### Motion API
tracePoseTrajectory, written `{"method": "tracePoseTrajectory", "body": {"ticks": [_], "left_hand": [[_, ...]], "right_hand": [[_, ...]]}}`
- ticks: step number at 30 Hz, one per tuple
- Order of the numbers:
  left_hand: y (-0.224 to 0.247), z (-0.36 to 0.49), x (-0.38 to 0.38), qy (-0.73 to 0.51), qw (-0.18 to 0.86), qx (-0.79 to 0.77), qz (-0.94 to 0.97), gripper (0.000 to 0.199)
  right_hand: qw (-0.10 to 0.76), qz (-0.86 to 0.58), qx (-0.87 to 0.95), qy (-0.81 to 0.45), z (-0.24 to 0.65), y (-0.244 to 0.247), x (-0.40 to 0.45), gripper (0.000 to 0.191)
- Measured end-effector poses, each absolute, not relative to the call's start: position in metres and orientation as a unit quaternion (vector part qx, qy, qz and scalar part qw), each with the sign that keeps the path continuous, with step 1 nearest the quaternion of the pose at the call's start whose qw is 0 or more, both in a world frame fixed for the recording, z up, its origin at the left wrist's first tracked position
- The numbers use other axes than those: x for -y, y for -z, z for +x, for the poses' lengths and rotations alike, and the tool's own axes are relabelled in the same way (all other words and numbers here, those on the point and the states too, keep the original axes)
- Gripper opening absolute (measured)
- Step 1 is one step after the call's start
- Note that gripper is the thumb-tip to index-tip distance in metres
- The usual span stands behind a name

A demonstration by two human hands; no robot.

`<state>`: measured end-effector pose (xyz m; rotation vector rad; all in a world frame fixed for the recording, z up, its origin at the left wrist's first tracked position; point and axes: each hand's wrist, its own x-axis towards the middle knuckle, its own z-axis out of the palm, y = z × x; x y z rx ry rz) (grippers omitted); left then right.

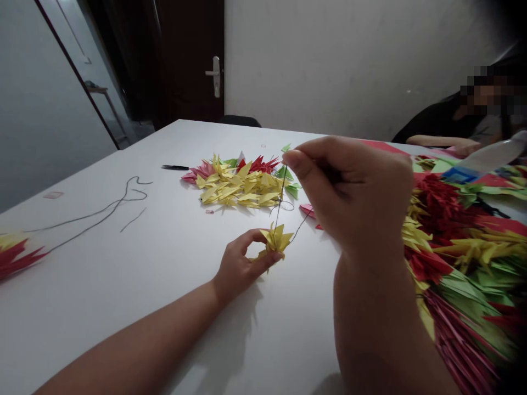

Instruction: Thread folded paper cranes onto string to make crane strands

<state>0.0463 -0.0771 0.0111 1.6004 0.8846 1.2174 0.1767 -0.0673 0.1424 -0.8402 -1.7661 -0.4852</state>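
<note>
My left hand (242,260) pinches a yellow folded-paper flower (276,239) just above the white table, thumb and fingers around its base. A dark thread (280,197) rises from the flower's middle, and my right hand (349,186) holds it taut between thumb and forefinger. Whether a needle is at the thread's upper end I cannot tell. Another stretch of thread hangs in a loose curve to the flower's right. Behind the flower lies a heap of yellow folded-paper pieces (234,189), with red, pink and green ones at its far edge.
Many red, yellow, green and maroon paper pieces (444,208) cover the right side, near a clear bottle (489,156). A person (436,120) in black sits beyond. Left are loose thread (99,211), a red-and-yellow paper piece (16,258) and a black pen-like object (175,167).
</note>
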Motion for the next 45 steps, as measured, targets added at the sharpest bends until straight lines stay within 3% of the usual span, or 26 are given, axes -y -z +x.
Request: {"method": "tracePoseTrajectory", "body": {"ticks": [15, 22, 34, 45], "left_hand": [[-0.014, 0.046, 0.077, -0.479, 0.432, -0.385, 0.660, 0.024], [-0.008, 0.046, 0.075, -0.523, 0.417, -0.355, 0.654, 0.051], [-0.006, 0.047, 0.076, -0.560, 0.434, -0.331, 0.624, 0.031], [-0.010, 0.049, 0.078, -0.542, 0.480, -0.308, 0.617, 0.033]], "right_hand": [[0.544, -0.374, 0.720, 0.214, 0.177, -0.142, 0.067, 0.026], [0.526, -0.357, 0.747, 0.195, 0.175, -0.142, 0.069, 0.024], [0.495, -0.356, 0.767, 0.199, 0.168, -0.141, 0.069, 0.035], [0.491, -0.356, 0.770, 0.199, 0.165, -0.139, 0.070, 0.038]]}}
